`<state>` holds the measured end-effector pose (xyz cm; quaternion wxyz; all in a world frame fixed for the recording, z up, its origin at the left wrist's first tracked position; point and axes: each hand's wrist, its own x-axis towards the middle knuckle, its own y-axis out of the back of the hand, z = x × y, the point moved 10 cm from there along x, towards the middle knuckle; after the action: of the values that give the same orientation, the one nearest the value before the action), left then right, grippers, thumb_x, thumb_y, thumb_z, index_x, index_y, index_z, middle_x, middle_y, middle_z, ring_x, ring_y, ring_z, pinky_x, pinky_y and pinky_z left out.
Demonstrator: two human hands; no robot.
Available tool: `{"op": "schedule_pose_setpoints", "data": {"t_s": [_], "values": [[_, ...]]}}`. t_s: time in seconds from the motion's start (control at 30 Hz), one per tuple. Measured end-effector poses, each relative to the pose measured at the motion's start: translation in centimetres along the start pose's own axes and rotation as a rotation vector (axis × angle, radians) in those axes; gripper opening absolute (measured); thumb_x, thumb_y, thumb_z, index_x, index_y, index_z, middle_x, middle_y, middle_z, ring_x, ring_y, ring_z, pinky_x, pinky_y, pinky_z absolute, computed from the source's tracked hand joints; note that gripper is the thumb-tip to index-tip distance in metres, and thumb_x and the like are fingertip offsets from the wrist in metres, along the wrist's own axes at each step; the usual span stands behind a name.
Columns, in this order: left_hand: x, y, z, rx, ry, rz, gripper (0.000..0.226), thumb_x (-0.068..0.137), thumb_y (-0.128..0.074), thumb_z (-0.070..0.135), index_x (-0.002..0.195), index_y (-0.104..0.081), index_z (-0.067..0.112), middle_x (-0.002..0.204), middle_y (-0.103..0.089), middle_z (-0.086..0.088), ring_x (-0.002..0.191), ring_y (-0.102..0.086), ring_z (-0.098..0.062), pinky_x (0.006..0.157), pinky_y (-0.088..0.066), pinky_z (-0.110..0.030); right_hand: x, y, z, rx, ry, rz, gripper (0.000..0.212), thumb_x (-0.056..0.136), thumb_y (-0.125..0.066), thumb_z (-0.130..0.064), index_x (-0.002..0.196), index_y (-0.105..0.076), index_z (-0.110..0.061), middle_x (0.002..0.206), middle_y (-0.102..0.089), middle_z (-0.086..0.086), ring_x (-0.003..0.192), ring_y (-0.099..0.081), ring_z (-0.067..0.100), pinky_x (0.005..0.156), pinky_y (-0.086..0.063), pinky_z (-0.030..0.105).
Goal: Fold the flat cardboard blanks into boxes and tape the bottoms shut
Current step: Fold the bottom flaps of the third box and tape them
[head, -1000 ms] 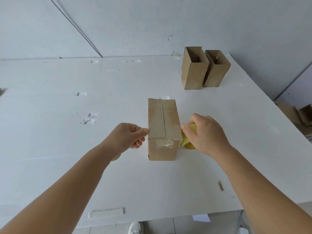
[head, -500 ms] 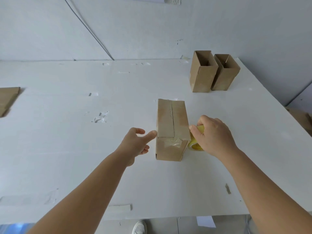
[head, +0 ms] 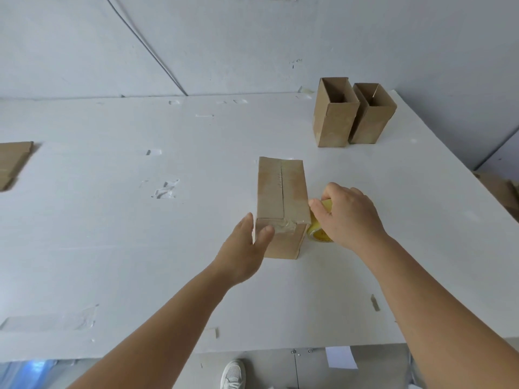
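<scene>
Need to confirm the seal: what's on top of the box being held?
Clear tape runs along the top seam of the box and folds over the near edge. The left hand covers the near left corner there.

Count: three boxes — one (head: 280,203) between my hands, two open ones (head: 335,119) (head: 372,116) beyond my right. One tape roll (head: 318,233). One flat blank (head: 12,164) far left.

Two open boxes (head: 354,113) crowd table's (head: 112,220) far right corner; box (head: 280,206) mid-table; left half free.
</scene>
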<state>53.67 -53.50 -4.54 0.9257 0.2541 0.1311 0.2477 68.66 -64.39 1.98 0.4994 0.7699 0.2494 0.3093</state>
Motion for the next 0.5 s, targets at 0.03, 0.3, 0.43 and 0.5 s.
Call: {"op": "schedule_pose_setpoints", "data": {"t_s": [0.03,0.3,0.43,0.5], "values": [[0.2,0.7,0.5,0.08,-0.05,0.023,0.069,0.094,-0.038,0.053,0.149,-0.023,0.014,0.145,-0.022,0.018,0.14,-0.021,-0.009,0.11,-0.014,-0.017,0.0,0.0,0.0,0.001,0.002,-0.001,0.028,0.093,-0.044,-0.045,0.084,-0.044,-0.018,0.077,-0.046,-0.005,0.077,-0.044,0.022,0.069,-0.031,0.032],[3.3,-0.3,9.3,0.782,-0.621,-0.032,0.058,0.083,-0.059,0.051,0.136,-0.047,0.03,0.145,-0.038,0.004,0.137,-0.028,-0.019,0.108,-0.015,-0.027,0.3,0.0,-0.1,-0.003,0.027,0.019,0.028,0.093,-0.046,-0.043,0.08,-0.041,-0.019,0.069,-0.044,-0.006,0.072,-0.042,0.023,0.065,-0.029,0.032],[3.3,-0.9,9.5,0.814,-0.638,0.097,0.053,0.077,-0.063,0.049,0.123,-0.055,0.025,0.126,-0.049,0.004,0.117,-0.044,-0.02,0.1,-0.027,-0.029,0.2,-0.2,0.1,-0.001,0.035,0.031,0.028,0.092,-0.048,-0.043,0.078,-0.04,-0.019,0.062,-0.036,-0.011,0.068,-0.041,0.022,0.063,-0.028,0.032],[3.6,-0.6,9.2,0.797,-0.622,0.118,0.056,0.072,-0.066,0.051,0.12,-0.055,0.026,0.121,-0.048,0.004,0.112,-0.045,-0.021,0.097,-0.028,-0.03,0.3,-0.2,-0.1,0.0,0.043,0.038,0.029,0.092,-0.048,-0.042,0.077,-0.04,-0.019,0.062,-0.038,-0.01,0.067,-0.041,0.023,0.063,-0.029,0.033]]}}
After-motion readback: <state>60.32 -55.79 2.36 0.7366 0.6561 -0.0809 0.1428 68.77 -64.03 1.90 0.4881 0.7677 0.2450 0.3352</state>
